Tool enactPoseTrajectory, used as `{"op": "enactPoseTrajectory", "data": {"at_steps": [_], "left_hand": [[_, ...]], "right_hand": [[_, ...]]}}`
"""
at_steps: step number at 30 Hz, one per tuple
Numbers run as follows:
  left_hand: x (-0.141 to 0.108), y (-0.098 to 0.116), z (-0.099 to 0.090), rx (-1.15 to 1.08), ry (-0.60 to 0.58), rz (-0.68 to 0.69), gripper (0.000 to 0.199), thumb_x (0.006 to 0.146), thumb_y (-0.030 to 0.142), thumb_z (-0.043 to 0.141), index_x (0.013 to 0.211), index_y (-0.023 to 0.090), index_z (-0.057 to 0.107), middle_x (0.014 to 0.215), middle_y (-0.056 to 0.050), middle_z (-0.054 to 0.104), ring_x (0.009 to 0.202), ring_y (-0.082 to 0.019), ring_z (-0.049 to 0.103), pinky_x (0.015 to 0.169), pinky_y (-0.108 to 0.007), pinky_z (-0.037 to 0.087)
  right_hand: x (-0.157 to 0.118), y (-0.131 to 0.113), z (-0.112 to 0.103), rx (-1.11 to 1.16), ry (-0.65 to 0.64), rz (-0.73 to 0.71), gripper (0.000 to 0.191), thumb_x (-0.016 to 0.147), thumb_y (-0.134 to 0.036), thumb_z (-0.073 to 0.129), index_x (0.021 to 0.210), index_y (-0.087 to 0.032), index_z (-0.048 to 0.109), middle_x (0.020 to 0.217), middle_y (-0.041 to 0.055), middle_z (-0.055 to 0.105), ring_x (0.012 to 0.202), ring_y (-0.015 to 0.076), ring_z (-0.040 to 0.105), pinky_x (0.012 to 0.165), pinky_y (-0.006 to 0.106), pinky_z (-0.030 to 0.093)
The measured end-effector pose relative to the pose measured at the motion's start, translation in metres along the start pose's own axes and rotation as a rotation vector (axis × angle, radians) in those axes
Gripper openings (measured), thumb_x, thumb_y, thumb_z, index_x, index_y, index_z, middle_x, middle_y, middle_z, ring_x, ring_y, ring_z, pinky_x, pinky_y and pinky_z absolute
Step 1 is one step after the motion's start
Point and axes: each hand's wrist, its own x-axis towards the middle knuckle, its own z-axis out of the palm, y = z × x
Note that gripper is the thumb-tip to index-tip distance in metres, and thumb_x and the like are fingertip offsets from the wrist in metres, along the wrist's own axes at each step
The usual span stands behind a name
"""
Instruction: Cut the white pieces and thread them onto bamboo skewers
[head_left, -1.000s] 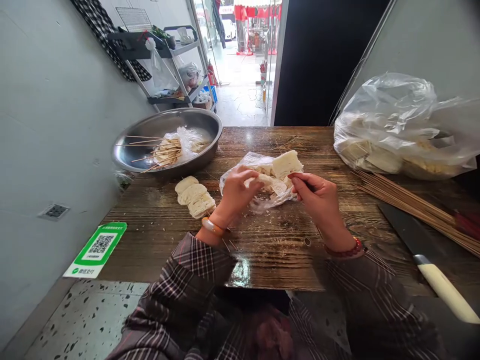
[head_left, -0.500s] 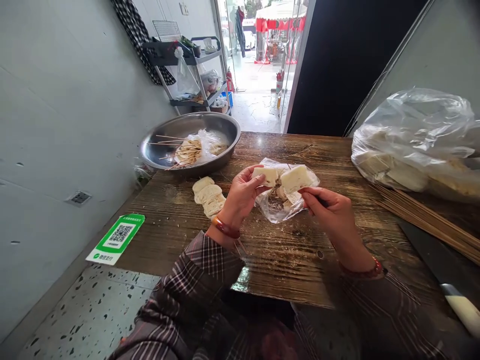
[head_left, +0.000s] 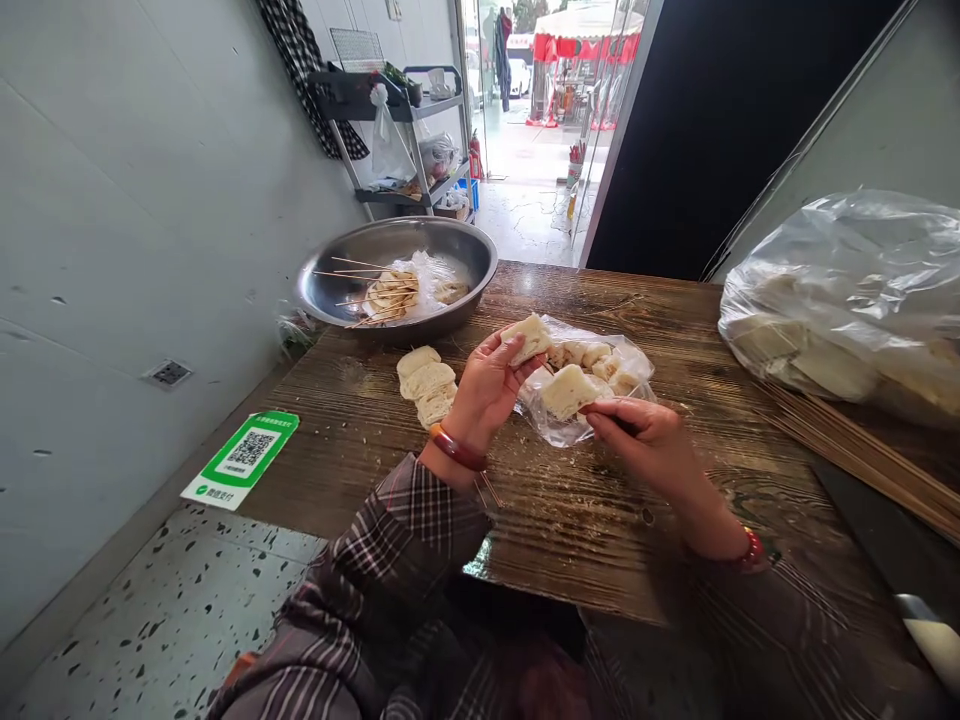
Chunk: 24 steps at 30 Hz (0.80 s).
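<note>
My left hand (head_left: 486, 388) is closed on a pale bread slice (head_left: 528, 338), thumb on its near face and fingers behind. Lower and to the right, my right hand (head_left: 643, 438) pinches a second bread slice (head_left: 568, 391) at its right edge; whether a skewer runs into it I cannot tell. Under and behind this slice lies an opened clear plastic bag (head_left: 555, 430) with several bread chunks (head_left: 598, 357) on it. Beside my left wrist, flat pale slices (head_left: 427, 384) lie overlapping on the wooden table (head_left: 555, 560). Thin sticks (head_left: 489, 490) show by my left cuff.
A wide steel basin (head_left: 454, 240) with skewered slices and plastic stands at the back left. To the right are a large clear bag (head_left: 847, 290), a bundle of wooden skewers (head_left: 862, 450) and a knife (head_left: 934, 640). A green QR card (head_left: 247, 455) lies at the left edge.
The two slices have moved apart: the right one has gone down and left with my right hand, the left one is tilted up. More bread chunks show on the bag. The view has shifted slightly.
</note>
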Motion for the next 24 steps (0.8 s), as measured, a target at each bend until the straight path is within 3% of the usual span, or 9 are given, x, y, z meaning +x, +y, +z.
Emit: {"op": "enactPoseTrajectory", "data": {"at_steps": [8, 16, 24], "left_hand": [[-0.002, -0.0013, 0.0017, -0.029, -0.014, 0.022, 0.008, 0.087, 0.009, 0.068, 0.094, 0.012, 0.07, 0.099, -0.006, 0.075, 0.087, -0.014, 0.072, 0.095, -0.034, 0.058], [-0.0029, -0.0026, 0.0028, -0.071, -0.04, 0.032, 0.007, 0.089, 0.008, 0.064, 0.092, 0.012, 0.07, 0.098, -0.006, 0.075, 0.088, -0.014, 0.073, 0.092, -0.033, 0.06], [-0.0038, -0.0036, 0.0026, -0.03, -0.025, 0.039, 0.011, 0.084, 0.012, 0.073, 0.094, 0.014, 0.069, 0.102, -0.005, 0.075, 0.092, -0.014, 0.072, 0.1, -0.037, 0.056]], "right_hand": [[-0.0012, 0.0016, 0.0012, -0.029, -0.009, 0.003, 0.016, 0.086, -0.032, 0.068, 0.088, -0.024, 0.081, 0.079, 0.0041, 0.08, 0.07, 0.0212, 0.073, 0.073, 0.037, 0.059], [-0.0004, 0.0024, 0.0017, -0.02, 0.007, 0.019, 0.016, 0.086, -0.032, 0.069, 0.089, -0.023, 0.081, 0.084, 0.0052, 0.081, 0.071, 0.0217, 0.074, 0.073, 0.037, 0.059], [-0.0006, 0.0037, 0.0025, -0.014, 0.014, 0.024, 0.015, 0.085, -0.032, 0.07, 0.089, -0.023, 0.081, 0.084, 0.0048, 0.081, 0.07, 0.022, 0.074, 0.073, 0.038, 0.06]]}}
